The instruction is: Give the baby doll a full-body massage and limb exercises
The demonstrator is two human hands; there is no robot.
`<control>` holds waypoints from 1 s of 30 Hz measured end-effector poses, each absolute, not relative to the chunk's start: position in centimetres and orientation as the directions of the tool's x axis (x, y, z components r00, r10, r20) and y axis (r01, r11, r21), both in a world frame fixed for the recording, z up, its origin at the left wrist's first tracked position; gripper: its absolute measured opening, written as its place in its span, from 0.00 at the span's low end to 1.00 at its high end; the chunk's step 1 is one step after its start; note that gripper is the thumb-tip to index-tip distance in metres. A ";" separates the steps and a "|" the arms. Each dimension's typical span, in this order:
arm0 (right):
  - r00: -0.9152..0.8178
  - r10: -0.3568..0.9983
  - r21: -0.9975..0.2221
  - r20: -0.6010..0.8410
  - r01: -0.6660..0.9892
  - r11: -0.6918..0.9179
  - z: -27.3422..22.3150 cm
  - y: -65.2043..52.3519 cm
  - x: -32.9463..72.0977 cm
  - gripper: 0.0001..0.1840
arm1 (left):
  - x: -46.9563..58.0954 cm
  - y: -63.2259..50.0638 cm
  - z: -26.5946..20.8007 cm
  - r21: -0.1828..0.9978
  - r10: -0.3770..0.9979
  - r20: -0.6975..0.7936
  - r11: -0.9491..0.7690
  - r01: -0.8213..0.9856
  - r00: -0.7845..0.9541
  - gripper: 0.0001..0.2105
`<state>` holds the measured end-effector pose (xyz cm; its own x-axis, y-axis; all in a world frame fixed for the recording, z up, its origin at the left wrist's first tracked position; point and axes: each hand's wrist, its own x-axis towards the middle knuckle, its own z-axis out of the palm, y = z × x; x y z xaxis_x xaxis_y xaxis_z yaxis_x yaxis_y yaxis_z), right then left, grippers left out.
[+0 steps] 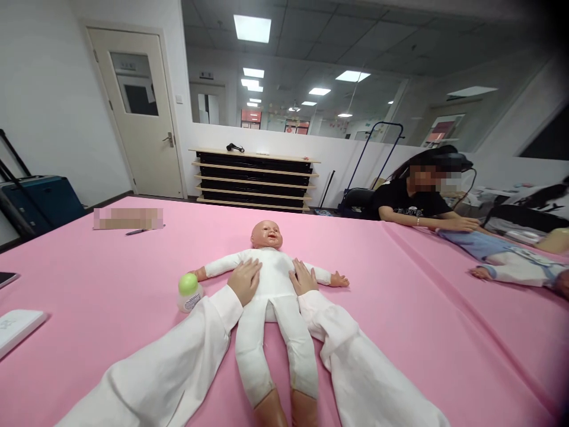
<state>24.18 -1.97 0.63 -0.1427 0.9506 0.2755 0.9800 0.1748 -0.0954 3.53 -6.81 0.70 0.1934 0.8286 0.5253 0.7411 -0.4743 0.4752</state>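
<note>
A baby doll (276,279) with a white cloth body lies on its back on the pink table, head away from me and arms spread. My left hand (245,281) rests flat on the left side of its torso, fingers stretched out. On the right side of the torso lies my right hand (304,277), also open with fingers extended. Neither hand grips anything. Beside the doll's arm on the left stands a small bottle (189,294) with a green cap, near my left sleeve.
Across the pink tabletop (400,308), a person (413,196) at the right handles a doll in blue and white clothes (511,255). A pen (141,230) lies at the far left. A white box-like object (20,329) sits at the left edge. Shelves (255,178) stand behind.
</note>
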 end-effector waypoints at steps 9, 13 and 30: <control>-0.126 0.951 -0.055 0.284 0.988 0.147 0.4 -2.0 24.4 0.19 | 7.2 -6.5 5.1 0.343 0.721 0.264 -0.691 0.636 0.640 0.20; -0.163 0.941 -0.060 0.297 0.980 0.188 0.5 -2.4 24.6 0.18 | 6.9 -4.6 4.8 0.418 0.833 0.253 -0.553 0.721 0.492 0.19; -0.080 0.929 -0.135 0.360 0.981 0.137 -0.3 -2.1 27.3 0.21 | -1.9 -3.6 -0.3 0.099 0.923 0.384 -0.043 0.994 0.001 0.22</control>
<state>27.34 -2.11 -0.29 -0.0800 0.9293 0.3605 0.9813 0.1368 -0.1350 -1.90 -3.57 -0.35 0.0012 0.9234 0.3839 0.9941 -0.0426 0.0993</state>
